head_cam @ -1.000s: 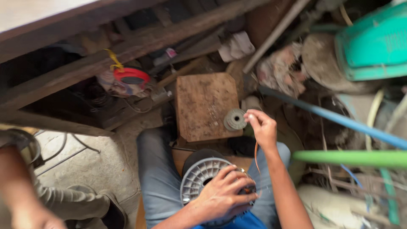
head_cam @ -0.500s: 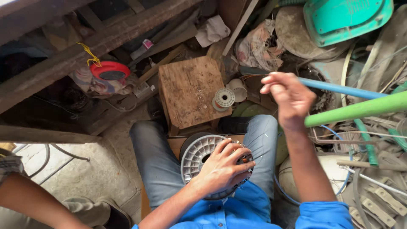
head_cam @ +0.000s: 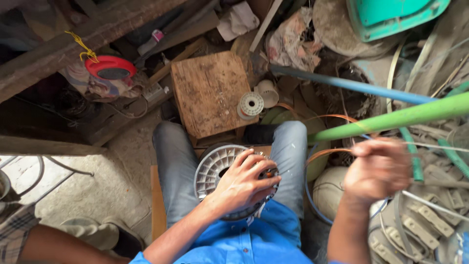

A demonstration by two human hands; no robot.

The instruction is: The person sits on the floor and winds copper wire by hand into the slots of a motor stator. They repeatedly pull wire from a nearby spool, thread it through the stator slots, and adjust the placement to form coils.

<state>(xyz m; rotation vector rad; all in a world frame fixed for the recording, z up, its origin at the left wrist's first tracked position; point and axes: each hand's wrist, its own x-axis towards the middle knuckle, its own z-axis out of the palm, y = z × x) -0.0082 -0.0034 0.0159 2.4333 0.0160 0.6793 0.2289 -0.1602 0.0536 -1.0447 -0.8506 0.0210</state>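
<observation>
Seated worker, overhead view. The left hand (head_cam: 244, 183) presses flat on a round ribbed grey metal motor housing (head_cam: 215, 168) resting on the lap. The right hand (head_cam: 378, 168), closed in a fist, draws thin copper wire (head_cam: 325, 152) taut from it; winding appears unfinished.

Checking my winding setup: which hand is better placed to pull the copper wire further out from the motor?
Probably the right hand: it is raised to the side, blurred, with the copper wire running to it. The left hand is spread flat on the motor, steadying it on the lap.
</observation>
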